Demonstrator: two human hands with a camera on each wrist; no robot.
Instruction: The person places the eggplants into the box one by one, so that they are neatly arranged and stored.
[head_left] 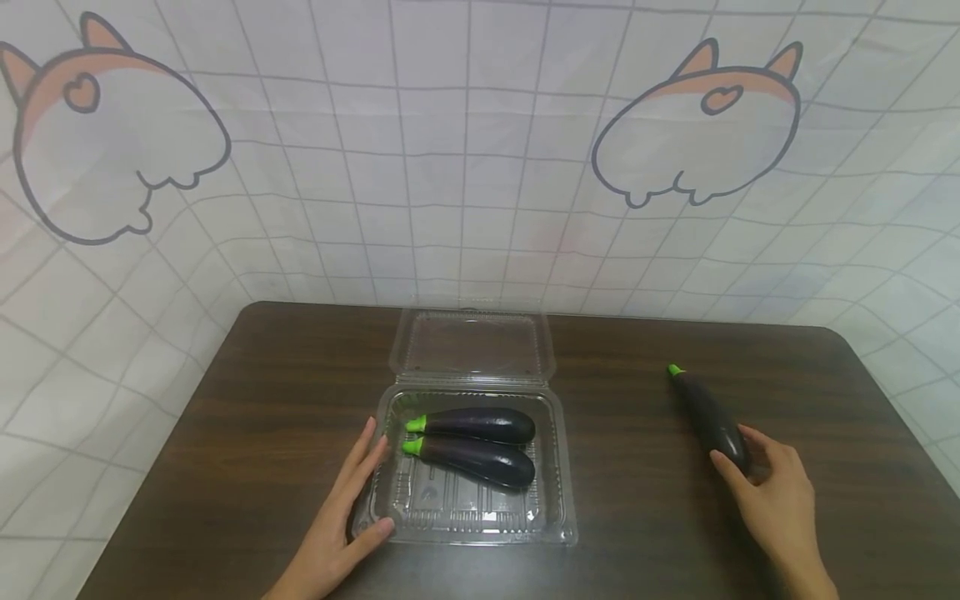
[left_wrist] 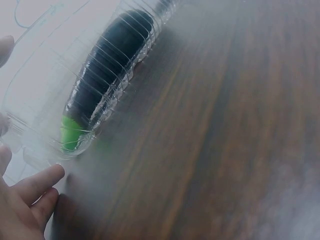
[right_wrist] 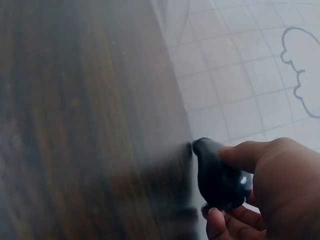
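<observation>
Two dark purple eggplants with green stem ends lie side by side in a clear plastic clamshell box (head_left: 480, 528); the upper eggplant (head_left: 480, 424) is just behind the lower eggplant (head_left: 480, 463). My left hand (head_left: 337, 517) rests at the box's left edge, fingers spread and straight, thumb at the near corner. In the left wrist view an eggplant (left_wrist: 107, 62) shows through the box wall. Over at the right, my right hand (head_left: 780, 492) grips the thick end of a third eggplant (head_left: 708, 412), its green tip pointing away. The right wrist view shows thumb and fingers around that eggplant (right_wrist: 215, 175).
The box's hinged lid (head_left: 472, 343) lies folded back behind it. Everything stands on a dark wood-grain table (head_left: 622, 517). A white grid-patterned curtain (head_left: 465, 167) with cartoon animal drawings hangs behind and along the sides.
</observation>
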